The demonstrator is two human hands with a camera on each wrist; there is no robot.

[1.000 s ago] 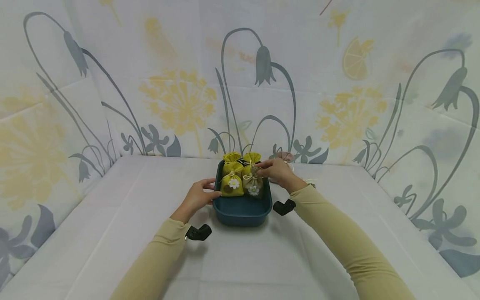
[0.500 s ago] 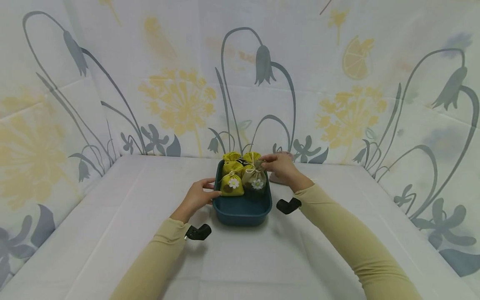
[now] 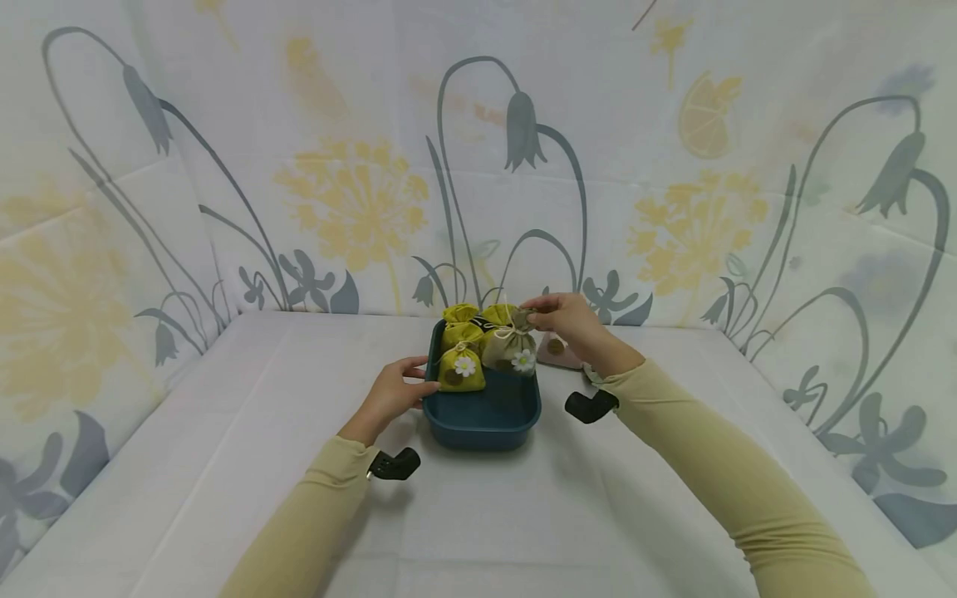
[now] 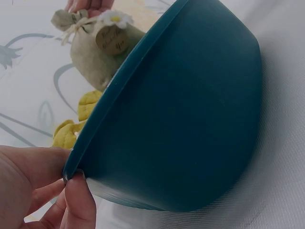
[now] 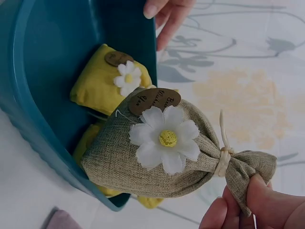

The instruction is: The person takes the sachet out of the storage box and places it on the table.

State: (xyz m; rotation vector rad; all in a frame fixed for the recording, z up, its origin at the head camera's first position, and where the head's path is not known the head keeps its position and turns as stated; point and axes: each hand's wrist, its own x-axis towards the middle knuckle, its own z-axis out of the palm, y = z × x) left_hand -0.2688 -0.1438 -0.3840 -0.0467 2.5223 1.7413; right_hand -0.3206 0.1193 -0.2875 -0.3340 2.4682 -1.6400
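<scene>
My right hand (image 3: 571, 325) pinches the gathered neck of a beige drawstring pouch (image 5: 157, 157), which bears a white cloth daisy and a brown oval tag. The pouch hangs over the right side of a dark teal plastic basin (image 3: 482, 428). At the basin's left rim, my left hand (image 3: 396, 386) grips the edge between thumb and fingers, as the left wrist view shows up close. Inside the basin, a yellow pouch with a daisy (image 3: 461, 367) sits at the left, and more yellow pouches (image 3: 497, 315) stand toward the far end. The near part of the basin floor shows bare.
A pale pink pouch (image 3: 557, 352) lies on the white-covered table just right of the basin, partly behind my right hand. Something small and pale shows by my right wrist. Behind the table hangs a flower-printed cloth (image 3: 359, 208).
My right hand has lifted the beige pouch from inside the basin, up and to the right. The left hand stays at the rim.
</scene>
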